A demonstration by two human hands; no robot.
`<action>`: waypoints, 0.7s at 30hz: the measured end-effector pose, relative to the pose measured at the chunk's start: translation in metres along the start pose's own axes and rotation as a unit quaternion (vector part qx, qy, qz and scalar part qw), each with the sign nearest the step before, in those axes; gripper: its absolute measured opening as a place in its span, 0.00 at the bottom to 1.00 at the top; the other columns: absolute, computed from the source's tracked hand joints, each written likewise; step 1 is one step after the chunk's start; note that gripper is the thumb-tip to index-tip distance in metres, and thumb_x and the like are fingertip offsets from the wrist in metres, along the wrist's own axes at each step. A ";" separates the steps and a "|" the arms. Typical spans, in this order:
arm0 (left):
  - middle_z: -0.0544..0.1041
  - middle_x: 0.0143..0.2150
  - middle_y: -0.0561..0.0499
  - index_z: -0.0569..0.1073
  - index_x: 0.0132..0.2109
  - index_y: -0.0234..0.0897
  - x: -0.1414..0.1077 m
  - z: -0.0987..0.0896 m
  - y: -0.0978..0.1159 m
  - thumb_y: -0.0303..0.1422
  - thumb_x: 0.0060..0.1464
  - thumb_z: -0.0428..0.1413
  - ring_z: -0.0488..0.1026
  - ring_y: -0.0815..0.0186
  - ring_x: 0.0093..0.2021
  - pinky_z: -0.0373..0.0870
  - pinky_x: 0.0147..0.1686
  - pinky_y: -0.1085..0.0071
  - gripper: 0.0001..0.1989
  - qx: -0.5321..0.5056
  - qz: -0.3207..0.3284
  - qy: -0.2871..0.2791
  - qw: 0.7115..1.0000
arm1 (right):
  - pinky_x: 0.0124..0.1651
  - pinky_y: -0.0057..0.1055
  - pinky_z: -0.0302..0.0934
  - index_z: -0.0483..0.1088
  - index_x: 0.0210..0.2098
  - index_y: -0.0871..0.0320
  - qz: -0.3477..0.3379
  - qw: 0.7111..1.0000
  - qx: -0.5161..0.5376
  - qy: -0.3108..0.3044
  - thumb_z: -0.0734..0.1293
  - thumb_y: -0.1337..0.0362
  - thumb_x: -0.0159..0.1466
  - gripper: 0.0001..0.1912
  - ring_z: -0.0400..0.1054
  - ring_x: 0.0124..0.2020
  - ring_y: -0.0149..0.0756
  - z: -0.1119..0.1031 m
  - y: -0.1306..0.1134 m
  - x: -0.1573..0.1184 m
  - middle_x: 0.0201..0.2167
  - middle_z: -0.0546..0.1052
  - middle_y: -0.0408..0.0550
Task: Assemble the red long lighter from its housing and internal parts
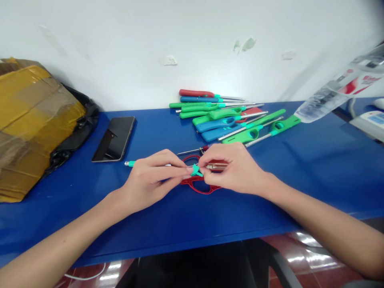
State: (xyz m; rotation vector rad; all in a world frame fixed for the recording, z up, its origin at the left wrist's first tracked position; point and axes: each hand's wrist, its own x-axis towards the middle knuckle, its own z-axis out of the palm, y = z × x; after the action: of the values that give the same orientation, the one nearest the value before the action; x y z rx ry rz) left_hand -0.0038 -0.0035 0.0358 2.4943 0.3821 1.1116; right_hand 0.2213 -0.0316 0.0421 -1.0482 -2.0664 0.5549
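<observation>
My left hand [159, 176] is closed in a pinch on a small teal plastic lighter trigger [195, 170]. My right hand [228, 166] pinches at the right edge of this same trigger, so the fingertips of both hands nearly meet. Just beneath them lie red lighter casing halves [199, 188] with finger loops, flat on the table. A clear reddish gas tank [217, 166] shows under my right fingers; whether they touch it I cannot tell. A teal-tipped rod end [129, 163] sticks out beyond my left knuckles. Behind my right hand is a thin screwdriver [192, 151], its handle partly hidden.
Several stick lighters [222, 116] in red, blue and green are heaped toward the wall. A black phone [114, 139] lies left, beside a taped cardboard box [33, 128] and black plastic bag [85, 120]. At right a clear bottle [327, 98] leans over the blue table [168, 228].
</observation>
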 end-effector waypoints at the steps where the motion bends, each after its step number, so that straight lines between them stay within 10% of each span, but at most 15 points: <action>1: 0.80 0.38 0.45 0.80 0.45 0.35 0.000 0.000 0.000 0.20 0.56 0.59 0.77 0.66 0.38 0.77 0.36 0.71 0.11 0.000 0.000 0.002 1.000 | 0.27 0.24 0.59 0.76 0.26 0.59 -0.002 1.000 -0.006 0.001 0.67 0.73 0.52 0.06 0.68 0.24 0.27 0.000 0.000 0.000 0.24 0.78 0.42; 7: 0.81 0.38 0.47 0.80 0.44 0.40 -0.003 -0.002 -0.003 0.21 0.57 0.59 0.77 0.67 0.37 0.77 0.36 0.71 0.12 0.021 -0.021 0.014 0.999 | 0.29 0.25 0.63 0.77 0.30 0.57 0.011 1.000 -0.017 0.012 0.66 0.75 0.51 0.10 0.69 0.23 0.28 -0.002 0.001 0.000 0.25 0.79 0.41; 14: 0.81 0.37 0.50 0.79 0.43 0.43 -0.003 0.001 -0.002 0.22 0.55 0.61 0.76 0.67 0.34 0.76 0.34 0.69 0.11 0.098 0.008 0.067 0.993 | 0.53 0.42 0.68 0.76 0.34 0.55 0.061 0.994 0.060 0.063 0.72 0.68 0.57 0.05 0.73 0.49 0.42 0.004 -0.007 -0.003 0.48 0.77 0.50; 21: 0.81 0.36 0.50 0.80 0.42 0.42 -0.002 0.005 0.003 0.21 0.54 0.61 0.76 0.68 0.34 0.76 0.35 0.71 0.12 0.070 -0.033 0.090 0.993 | 0.50 0.35 0.69 0.74 0.35 0.57 0.063 0.989 0.097 0.088 0.68 0.68 0.63 0.02 0.74 0.46 0.37 0.008 0.000 0.000 0.42 0.79 0.50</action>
State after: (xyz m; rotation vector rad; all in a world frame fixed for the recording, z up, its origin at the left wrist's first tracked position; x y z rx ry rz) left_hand -0.0012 -0.0085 0.0327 2.4858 0.6092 1.3294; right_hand 0.2152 -0.0318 0.0368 -1.0764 -1.7648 0.6869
